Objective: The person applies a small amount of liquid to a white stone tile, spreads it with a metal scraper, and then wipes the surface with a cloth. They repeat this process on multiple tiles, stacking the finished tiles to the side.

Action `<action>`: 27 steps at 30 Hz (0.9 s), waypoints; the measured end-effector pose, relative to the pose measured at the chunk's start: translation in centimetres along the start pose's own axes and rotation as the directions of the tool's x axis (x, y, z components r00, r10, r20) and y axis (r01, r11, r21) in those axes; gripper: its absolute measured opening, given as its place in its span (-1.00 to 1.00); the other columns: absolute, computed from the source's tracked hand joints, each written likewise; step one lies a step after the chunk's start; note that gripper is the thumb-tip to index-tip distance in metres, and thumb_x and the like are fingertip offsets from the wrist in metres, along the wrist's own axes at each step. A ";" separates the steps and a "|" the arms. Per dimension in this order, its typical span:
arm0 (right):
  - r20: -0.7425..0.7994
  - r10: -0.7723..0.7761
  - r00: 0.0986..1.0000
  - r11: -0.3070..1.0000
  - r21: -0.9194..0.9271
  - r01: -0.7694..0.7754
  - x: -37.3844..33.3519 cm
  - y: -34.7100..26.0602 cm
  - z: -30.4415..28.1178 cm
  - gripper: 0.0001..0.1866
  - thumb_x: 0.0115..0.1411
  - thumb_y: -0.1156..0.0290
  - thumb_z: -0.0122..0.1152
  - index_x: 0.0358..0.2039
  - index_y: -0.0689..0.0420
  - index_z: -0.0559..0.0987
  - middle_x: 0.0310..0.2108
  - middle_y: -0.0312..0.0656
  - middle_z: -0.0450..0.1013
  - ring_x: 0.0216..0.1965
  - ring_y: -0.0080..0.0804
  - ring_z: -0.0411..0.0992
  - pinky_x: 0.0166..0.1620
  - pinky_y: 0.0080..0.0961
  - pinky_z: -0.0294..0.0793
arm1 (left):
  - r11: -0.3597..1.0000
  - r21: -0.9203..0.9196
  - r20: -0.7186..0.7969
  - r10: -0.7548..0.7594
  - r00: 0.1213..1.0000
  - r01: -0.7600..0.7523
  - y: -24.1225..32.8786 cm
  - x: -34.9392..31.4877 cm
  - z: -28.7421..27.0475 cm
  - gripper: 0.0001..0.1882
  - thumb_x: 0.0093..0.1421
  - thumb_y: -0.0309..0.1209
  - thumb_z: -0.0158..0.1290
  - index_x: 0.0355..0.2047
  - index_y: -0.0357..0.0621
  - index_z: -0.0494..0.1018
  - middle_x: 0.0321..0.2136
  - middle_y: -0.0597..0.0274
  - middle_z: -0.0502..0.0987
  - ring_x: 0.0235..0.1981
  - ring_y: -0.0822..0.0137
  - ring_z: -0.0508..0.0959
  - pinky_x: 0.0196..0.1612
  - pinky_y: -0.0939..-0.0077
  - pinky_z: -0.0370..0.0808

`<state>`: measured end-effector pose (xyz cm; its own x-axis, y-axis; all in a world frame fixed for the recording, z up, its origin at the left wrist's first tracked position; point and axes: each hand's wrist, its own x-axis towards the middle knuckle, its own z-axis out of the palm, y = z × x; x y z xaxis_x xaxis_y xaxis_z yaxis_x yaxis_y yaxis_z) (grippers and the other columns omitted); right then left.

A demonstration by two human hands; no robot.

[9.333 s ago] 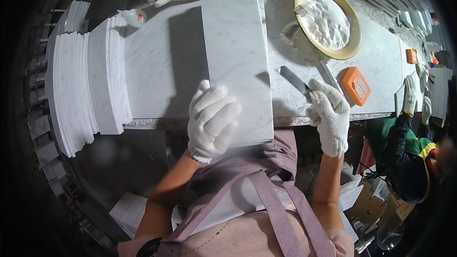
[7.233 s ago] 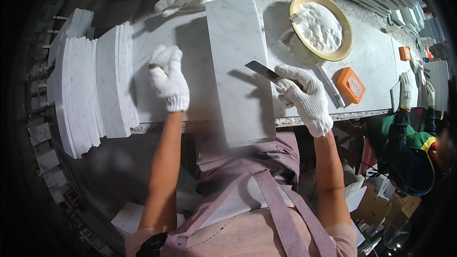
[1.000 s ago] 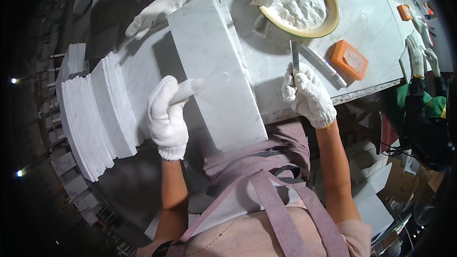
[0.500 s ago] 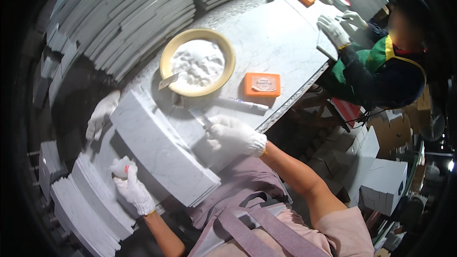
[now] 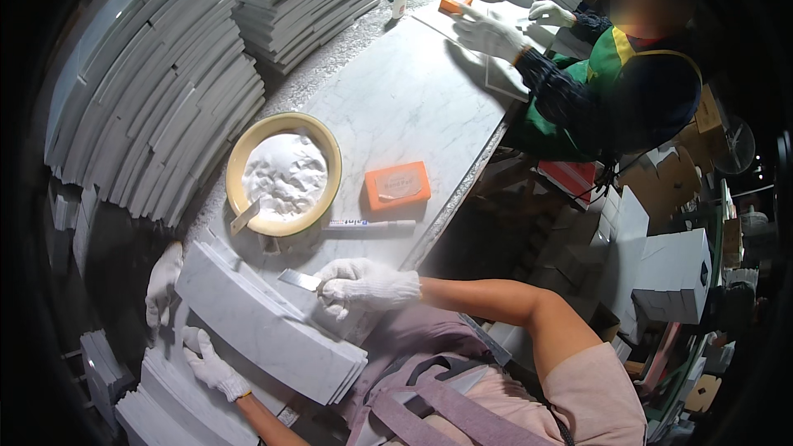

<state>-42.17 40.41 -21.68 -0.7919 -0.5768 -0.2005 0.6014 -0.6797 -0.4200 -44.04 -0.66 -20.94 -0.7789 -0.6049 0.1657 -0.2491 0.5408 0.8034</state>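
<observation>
My right hand point(image 5: 368, 282), in a white knit glove, is closed around a scraper with a flat metal blade point(image 5: 299, 280). The blade points left, above a stack of long grey-veined marble strips point(image 5: 260, 314). Beyond the outer long edge of that stack is my gloved left hand point(image 5: 213, 366), its fingers apart and reaching along the lower slabs point(image 5: 169, 392). No held thing shows in it. Farther left hangs another white glove point(image 5: 164, 285); whether a hand fills it I cannot tell.
A cream bowl point(image 5: 333, 153) of white powder holds a spatula point(image 5: 245, 216). Near it lie an orange box point(image 5: 398, 186) and a white marker point(image 5: 376, 228). Tall slab stacks point(image 5: 157, 91) line the left. At the far right a co-worker's gloved hands point(image 5: 493, 33) are over a slab.
The view has shifted, moving the bowl and table leftward. My left hand's fingers have spread, and the pale lump with a red spot there no longer shows. My right hand keeps the scraper, its blade turned.
</observation>
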 end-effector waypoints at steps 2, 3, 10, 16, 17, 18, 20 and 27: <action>0.002 -0.004 1.000 0.998 -0.066 0.004 0.0 -0.1 0.0 -0.65 0.42 0.41 0.29 0.15 0.22 0.50 -0.12 -0.28 0.57 -0.16 -0.55 0.59 -0.08 -0.57 0.63 | 0.996 0.001 0.039 -0.088 0.995 0.088 -1.0 1.1 0.4 -0.44 0.35 -0.26 0.28 0.21 -0.40 0.46 0.10 -0.04 0.59 0.10 0.17 0.59 0.22 0.30 0.50; -0.003 0.000 1.000 0.996 -0.089 0.000 -0.1 -0.1 0.0 -0.64 0.43 0.40 0.29 0.16 0.22 0.50 -0.12 -0.28 0.57 -0.16 -0.55 0.58 -0.08 -0.57 0.63 | 0.998 0.003 0.045 -0.055 0.997 0.055 -1.4 1.8 0.6 -0.48 0.37 -0.30 0.26 0.20 -0.40 0.46 0.10 -0.03 0.59 0.10 0.17 0.59 0.22 0.30 0.50; -0.008 0.004 1.000 0.996 -0.088 -0.004 -0.3 -0.7 0.4 -0.65 0.44 0.39 0.28 0.14 0.25 0.49 -0.19 -0.26 0.55 -0.21 -0.56 0.55 -0.13 -0.54 0.62 | 0.949 0.305 -0.095 -0.050 0.994 0.077 -3.1 3.9 2.2 -0.50 0.40 -0.24 0.22 0.15 -0.42 0.46 0.03 -0.16 0.62 0.02 -0.01 0.64 0.14 0.21 0.55; -0.031 0.005 0.999 0.990 -0.138 -0.009 -0.3 -0.7 0.5 -0.61 0.45 0.34 0.27 0.19 0.25 0.49 -0.15 -0.28 0.57 -0.15 -0.60 0.55 -0.08 -0.56 0.62 | 0.933 0.358 -0.066 0.067 0.996 -0.040 -3.4 3.4 2.3 -0.51 0.39 -0.26 0.23 0.14 -0.42 0.46 0.01 -0.15 0.63 0.01 -0.01 0.65 0.10 0.20 0.55; -0.042 0.005 0.999 0.990 -0.137 -0.011 -0.2 -0.6 0.4 -0.62 0.45 0.35 0.27 0.18 0.24 0.49 -0.15 -0.27 0.57 -0.17 -0.58 0.56 -0.09 -0.56 0.63 | 0.936 0.349 -0.069 0.068 0.995 -0.040 -3.7 3.4 2.3 -0.51 0.39 -0.27 0.23 0.15 -0.42 0.46 0.01 -0.15 0.63 0.02 0.00 0.65 0.10 0.20 0.55; -0.042 0.000 0.999 0.991 -0.130 -0.005 -0.2 -0.5 0.4 -0.62 0.45 0.36 0.27 0.18 0.24 0.48 -0.15 -0.25 0.56 -0.18 -0.56 0.58 -0.11 -0.55 0.64 | 0.948 0.307 -0.059 0.108 0.992 -0.085 -4.1 3.6 2.3 -0.51 0.38 -0.28 0.24 0.15 -0.42 0.46 0.02 -0.14 0.63 0.02 0.00 0.64 0.11 0.21 0.55; -0.040 -0.015 0.999 0.993 -0.121 0.011 -0.1 -0.3 0.2 -0.62 0.45 0.37 0.27 0.18 0.23 0.47 -0.14 -0.23 0.56 -0.19 -0.54 0.59 -0.12 -0.55 0.65 | 0.953 0.292 -0.084 0.108 0.991 -0.079 -4.8 3.9 2.5 -0.51 0.37 -0.30 0.25 0.16 -0.42 0.45 0.04 -0.13 0.62 0.04 0.02 0.64 0.13 0.22 0.55; -0.011 -0.108 0.994 0.989 -0.106 0.107 -0.1 -0.1 0.1 -0.63 0.44 0.39 0.27 0.19 0.21 0.48 -0.12 -0.21 0.57 -0.20 -0.51 0.60 -0.11 -0.54 0.65 | 0.963 0.234 -0.031 0.144 0.989 -0.132 -3.6 4.0 3.0 -0.59 0.41 -0.32 0.19 0.11 -0.40 0.50 0.01 -0.06 0.65 -0.01 0.08 0.65 0.07 0.23 0.57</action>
<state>-42.16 40.44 -21.51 -0.8536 -0.4945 -0.1636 0.4987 -0.6853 -0.5307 -48.00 -3.22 -24.88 -0.7881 -0.5390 0.2973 -0.2716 0.7379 0.6179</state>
